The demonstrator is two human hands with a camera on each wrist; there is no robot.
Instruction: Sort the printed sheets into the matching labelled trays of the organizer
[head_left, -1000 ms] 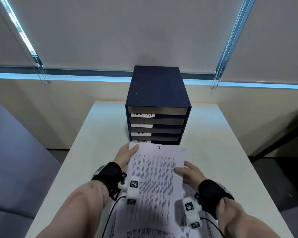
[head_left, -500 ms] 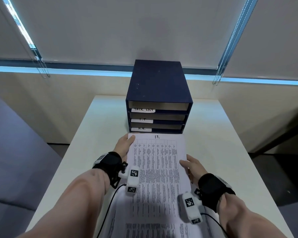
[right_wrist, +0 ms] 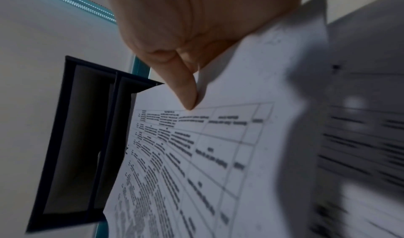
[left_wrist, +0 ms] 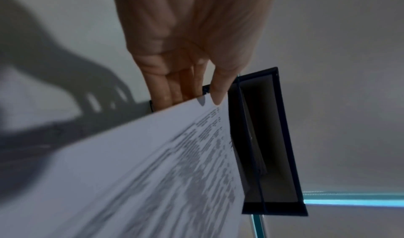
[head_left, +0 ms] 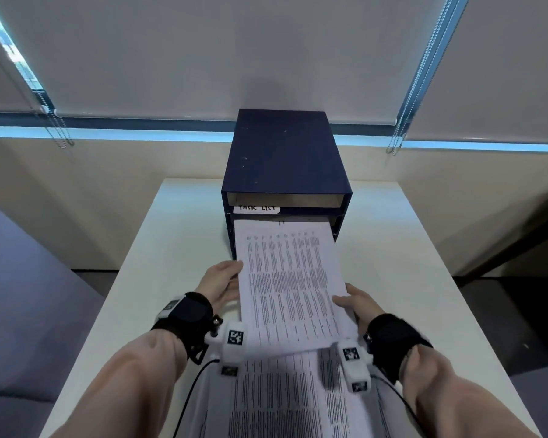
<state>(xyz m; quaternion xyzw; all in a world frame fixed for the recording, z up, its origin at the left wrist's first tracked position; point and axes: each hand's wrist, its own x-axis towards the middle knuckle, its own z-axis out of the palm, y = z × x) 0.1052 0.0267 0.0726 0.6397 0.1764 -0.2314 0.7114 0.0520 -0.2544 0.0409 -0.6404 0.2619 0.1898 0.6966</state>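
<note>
A printed sheet (head_left: 290,279) covered in table text is held level by both hands, its far edge entering the second slot of the dark blue organizer (head_left: 282,159), just under the "TASK LIST" label (head_left: 256,208). My left hand (head_left: 223,279) pinches the sheet's left edge, thumb on top and fingers beneath (left_wrist: 174,88). My right hand (head_left: 358,303) pinches the right edge, thumb on top (right_wrist: 186,93). The lower trays and their labels are hidden behind the sheet (right_wrist: 218,146).
The organizer stands at the far middle of a white table (head_left: 408,248). More printed sheets (head_left: 298,396) lie on the table below my wrists. Closed roller blinds (head_left: 266,42) fill the wall behind. Dark floor drops away on both sides of the table.
Both hands have carried the sheet forward and up from the table towards the organizer; its far edge now reaches the second slot and covers the lower labels.
</note>
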